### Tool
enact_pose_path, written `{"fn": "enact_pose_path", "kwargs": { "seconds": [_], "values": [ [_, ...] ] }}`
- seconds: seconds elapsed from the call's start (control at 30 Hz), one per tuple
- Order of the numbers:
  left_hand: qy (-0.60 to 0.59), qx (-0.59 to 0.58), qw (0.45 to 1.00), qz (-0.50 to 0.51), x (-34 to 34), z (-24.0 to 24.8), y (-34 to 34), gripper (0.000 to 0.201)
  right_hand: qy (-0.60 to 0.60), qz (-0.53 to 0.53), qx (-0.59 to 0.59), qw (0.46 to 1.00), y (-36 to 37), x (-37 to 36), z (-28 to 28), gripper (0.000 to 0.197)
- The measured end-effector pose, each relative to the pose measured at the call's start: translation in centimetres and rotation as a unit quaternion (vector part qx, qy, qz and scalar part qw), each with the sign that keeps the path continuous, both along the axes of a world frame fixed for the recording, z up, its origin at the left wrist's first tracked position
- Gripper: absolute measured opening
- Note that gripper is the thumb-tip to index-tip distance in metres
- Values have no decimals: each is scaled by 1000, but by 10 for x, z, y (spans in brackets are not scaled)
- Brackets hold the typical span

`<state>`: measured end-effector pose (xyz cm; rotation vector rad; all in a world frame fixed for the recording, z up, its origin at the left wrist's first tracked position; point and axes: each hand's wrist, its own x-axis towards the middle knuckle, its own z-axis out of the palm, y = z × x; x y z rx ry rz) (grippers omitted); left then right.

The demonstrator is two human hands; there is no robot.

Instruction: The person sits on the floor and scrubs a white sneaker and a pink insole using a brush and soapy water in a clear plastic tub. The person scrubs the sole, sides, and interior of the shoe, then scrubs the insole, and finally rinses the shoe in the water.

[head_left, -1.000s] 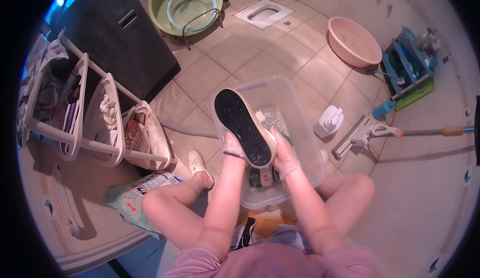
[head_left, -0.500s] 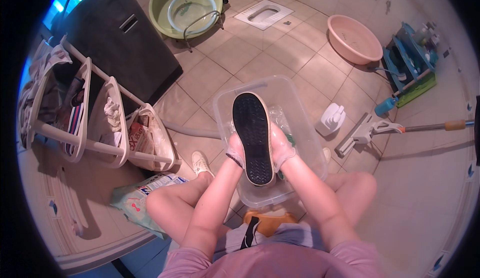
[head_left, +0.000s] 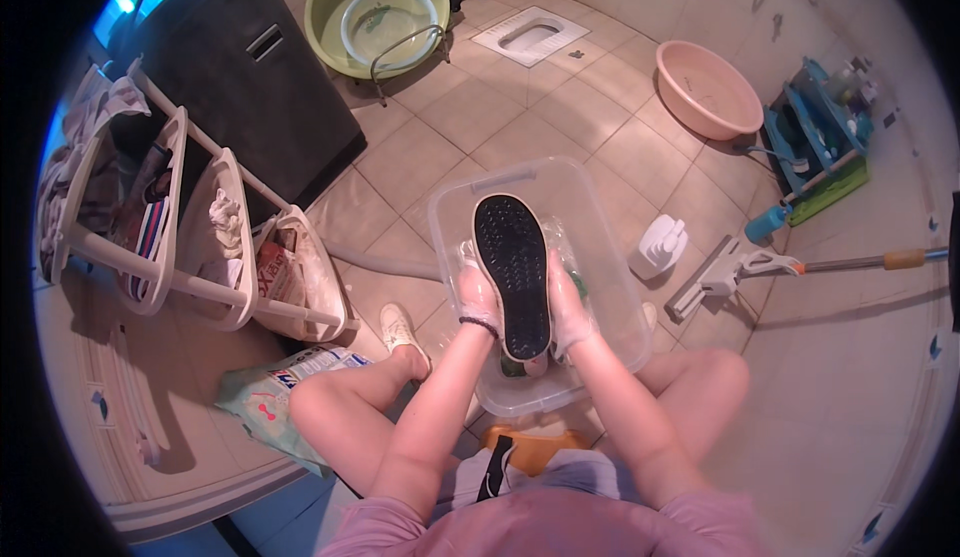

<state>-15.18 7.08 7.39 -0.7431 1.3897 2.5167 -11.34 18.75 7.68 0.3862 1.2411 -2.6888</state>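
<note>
A shoe [head_left: 513,277] with a black patterned sole and a pale rim is held sole-up, toe pointing away from me. My left hand [head_left: 477,289] closes on its left side and my right hand [head_left: 567,302] grips the right side. Clear thin plastic gloves cover both hands, and some fingers are hidden behind the shoe. Below them, between my knees, stands a clear plastic tub [head_left: 610,247]. Inside it I can see crumpled clear plastic and something green, partly covered by the shoe and hands.
Left are a cream tiered rack [head_left: 237,257], a dark appliance [head_left: 265,87] and a plastic bag [head_left: 275,397]. Beyond stand a green basin [head_left: 322,27] and a squat toilet [head_left: 530,35]. On the right are a pink basin [head_left: 705,87], a white bottle [head_left: 660,245] and a mop [head_left: 715,282].
The shoe has tilted and shifted slightly, its toe end a little to the right and nearer me. Both hands still hold it, and the view has moved a little.
</note>
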Motion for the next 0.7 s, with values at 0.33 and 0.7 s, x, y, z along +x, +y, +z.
{"fn": "enact_pose_path", "kwargs": {
  "seconds": [0.33,0.7],
  "values": [
    [-66,480,865,-131,34,52,-6,56,48,-2,90,995,32,20,12,76],
    [6,528,849,-30,63,42,12,57,-29,-75,-159,984,32,24,4,65]
  ]
}}
